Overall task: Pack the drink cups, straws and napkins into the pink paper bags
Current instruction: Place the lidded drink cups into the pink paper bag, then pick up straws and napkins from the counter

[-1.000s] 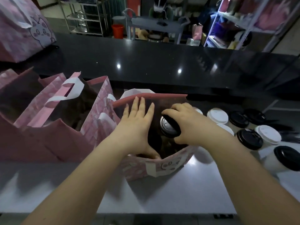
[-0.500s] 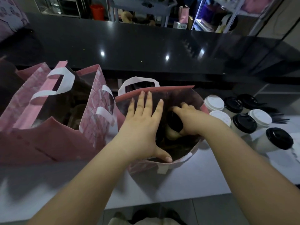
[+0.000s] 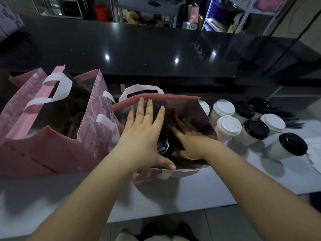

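Observation:
A pink paper bag (image 3: 156,100) with white handles stands open on the white worktop. My left hand (image 3: 144,134) lies across its mouth, fingers straight against the far wall and thumb on the near rim. My right hand (image 3: 191,143) is down inside the bag with its fingers spread and straight. Beside it in the bag stands a black-lidded cup (image 3: 162,145), which neither hand grips. Right of the bag stand several more cups, some with white lids (image 3: 229,125) and some with black lids (image 3: 256,131). Black straws (image 3: 291,122) lie behind them.
More pink bags (image 3: 92,122) stand open on the left, touching the one I work in. A raised black counter (image 3: 156,49) runs along the back. The white worktop (image 3: 173,197) has its front edge close to me. Shelving fills the background.
My right hand lowered the black-lidded cup into the bag and let go of it; its fingers are now spread. My left hand stayed across the bag's mouth.

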A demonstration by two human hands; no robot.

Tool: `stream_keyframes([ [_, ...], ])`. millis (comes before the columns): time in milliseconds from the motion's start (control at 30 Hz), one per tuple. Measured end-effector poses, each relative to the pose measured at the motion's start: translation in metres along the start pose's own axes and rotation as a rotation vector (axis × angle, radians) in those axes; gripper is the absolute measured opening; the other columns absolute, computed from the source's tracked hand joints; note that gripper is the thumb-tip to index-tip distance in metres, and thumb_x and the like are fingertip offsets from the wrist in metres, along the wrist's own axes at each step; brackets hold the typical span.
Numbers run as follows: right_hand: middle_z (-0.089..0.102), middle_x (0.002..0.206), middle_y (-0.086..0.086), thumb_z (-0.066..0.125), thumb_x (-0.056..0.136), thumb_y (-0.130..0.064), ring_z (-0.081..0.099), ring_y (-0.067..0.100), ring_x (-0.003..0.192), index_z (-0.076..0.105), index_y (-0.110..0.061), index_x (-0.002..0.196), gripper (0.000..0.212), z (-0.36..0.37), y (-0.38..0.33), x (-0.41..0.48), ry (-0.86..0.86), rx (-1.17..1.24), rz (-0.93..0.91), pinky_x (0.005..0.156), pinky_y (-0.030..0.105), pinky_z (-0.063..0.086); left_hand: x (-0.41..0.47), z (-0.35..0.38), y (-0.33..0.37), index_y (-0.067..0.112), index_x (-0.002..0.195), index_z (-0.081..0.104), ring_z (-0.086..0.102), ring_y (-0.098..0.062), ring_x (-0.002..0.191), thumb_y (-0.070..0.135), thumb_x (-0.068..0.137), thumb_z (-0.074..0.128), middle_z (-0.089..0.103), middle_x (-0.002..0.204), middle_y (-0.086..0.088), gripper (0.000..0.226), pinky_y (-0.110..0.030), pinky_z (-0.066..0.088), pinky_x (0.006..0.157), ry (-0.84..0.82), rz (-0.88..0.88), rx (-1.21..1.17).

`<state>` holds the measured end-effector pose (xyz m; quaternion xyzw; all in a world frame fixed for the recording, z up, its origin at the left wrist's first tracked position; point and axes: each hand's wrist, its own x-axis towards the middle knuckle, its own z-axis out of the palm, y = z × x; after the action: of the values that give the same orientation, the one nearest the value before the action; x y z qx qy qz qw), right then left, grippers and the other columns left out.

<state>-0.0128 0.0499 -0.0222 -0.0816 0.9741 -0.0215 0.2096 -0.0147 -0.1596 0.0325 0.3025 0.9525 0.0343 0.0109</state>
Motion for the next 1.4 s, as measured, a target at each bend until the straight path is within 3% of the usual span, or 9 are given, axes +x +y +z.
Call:
stream_keyframes([
  [133,-0.044,0.149,-0.008,0.046,0.084,-0.071,-0.037,0.018,0.139,-0.026,-0.042,0.145,0.098,0.015,0.003,0.004,0.003,0.026,0.012,0.113,0.041,-0.015,0.003,0.001,0.003,0.020,0.149,-0.023,-0.034,-0.037,0.140,0.096,0.045,0.051,-0.025,0.157,-0.020,0.149,-0.057,-0.006,0.118,-0.007,-0.005,0.034],
  [333,-0.039,0.152,-0.008,0.041,0.083,-0.077,-0.033,0.020,0.141,-0.027,-0.042,0.144,0.098,0.003,0.003,0.003,-0.057,-0.006,0.014,0.114,0.044,-0.017,-0.001,-0.004,0.012,0.026,0.151,-0.018,-0.026,-0.031,0.145,0.088,0.057,0.055,-0.016,0.161,-0.013,0.134,-0.057,-0.001,0.119,0.016,-0.014,0.010],
  [400,-0.020,0.160,-0.008,0.050,0.083,-0.069,-0.018,0.022,0.147,-0.018,-0.043,0.148,0.098,-0.020,0.003,-0.004,-0.027,0.015,-0.013,0.119,0.049,-0.003,-0.003,-0.010,0.016,0.030,0.153,-0.008,-0.019,-0.026,0.147,0.077,0.070,0.057,-0.009,0.163,-0.008,0.115,-0.056,0.004,0.119,0.051,-0.015,-0.024],
  [467,0.016,0.161,-0.004,0.061,0.085,-0.054,0.016,0.024,0.146,0.002,-0.041,0.152,0.090,-0.050,0.002,-0.017,0.094,0.076,-0.059,0.116,0.044,0.024,-0.005,-0.017,0.021,0.032,0.154,0.006,-0.009,-0.026,0.149,0.063,0.083,0.057,0.002,0.163,-0.006,0.092,-0.054,0.011,0.119,0.106,-0.028,-0.027],
  [533,0.047,0.145,-0.004,0.065,0.087,-0.042,0.045,0.020,0.129,0.029,-0.038,0.148,0.071,-0.078,0.003,-0.037,0.231,0.117,-0.088,0.101,0.034,0.040,-0.007,-0.026,0.031,0.031,0.153,0.018,0.006,-0.028,0.149,0.054,0.089,0.055,0.015,0.162,-0.005,0.077,-0.051,0.018,0.117,0.147,-0.059,-0.028],
  [633,0.062,0.123,-0.007,0.066,0.088,-0.036,0.058,0.015,0.108,0.053,-0.036,0.132,0.046,-0.102,0.011,-0.080,0.384,0.177,-0.078,0.091,0.034,0.049,-0.009,-0.038,0.055,0.030,0.149,0.031,0.025,-0.027,0.142,0.049,0.091,0.054,0.032,0.155,-0.002,0.065,-0.048,0.027,0.111,0.181,-0.087,-0.009],
  [933,0.061,0.112,-0.013,0.064,0.087,-0.025,0.051,0.010,0.108,0.062,-0.031,0.119,0.032,-0.042,0.118,-0.237,0.635,0.310,0.086,0.089,0.034,0.046,0.010,-0.037,0.217,0.032,0.134,0.050,0.047,-0.024,0.118,0.024,0.094,0.045,0.054,0.133,0.005,0.041,-0.038,0.038,0.083,0.249,0.071,-0.080],
  [1200,0.060,0.124,-0.006,0.062,0.091,-0.027,0.046,0.015,0.121,0.061,-0.025,0.126,0.035,0.088,0.226,-0.373,0.570,0.425,0.345,0.096,0.036,0.045,0.016,0.040,0.407,0.032,0.137,0.048,0.043,-0.022,0.126,0.036,0.092,0.054,0.052,0.136,0.005,0.046,-0.040,0.039,0.098,0.055,0.288,-0.203],
  [1400,0.062,0.119,-0.007,0.061,0.090,-0.022,0.045,0.011,0.119,0.063,-0.025,0.121,0.031,0.168,0.274,-0.437,0.656,0.540,0.551,0.093,0.031,0.044,0.008,0.095,0.508,0.032,0.136,0.051,0.050,-0.021,0.118,0.035,0.091,0.053,0.057,0.129,0.005,0.045,-0.038,0.043,0.091,-0.100,0.415,-0.253],
])
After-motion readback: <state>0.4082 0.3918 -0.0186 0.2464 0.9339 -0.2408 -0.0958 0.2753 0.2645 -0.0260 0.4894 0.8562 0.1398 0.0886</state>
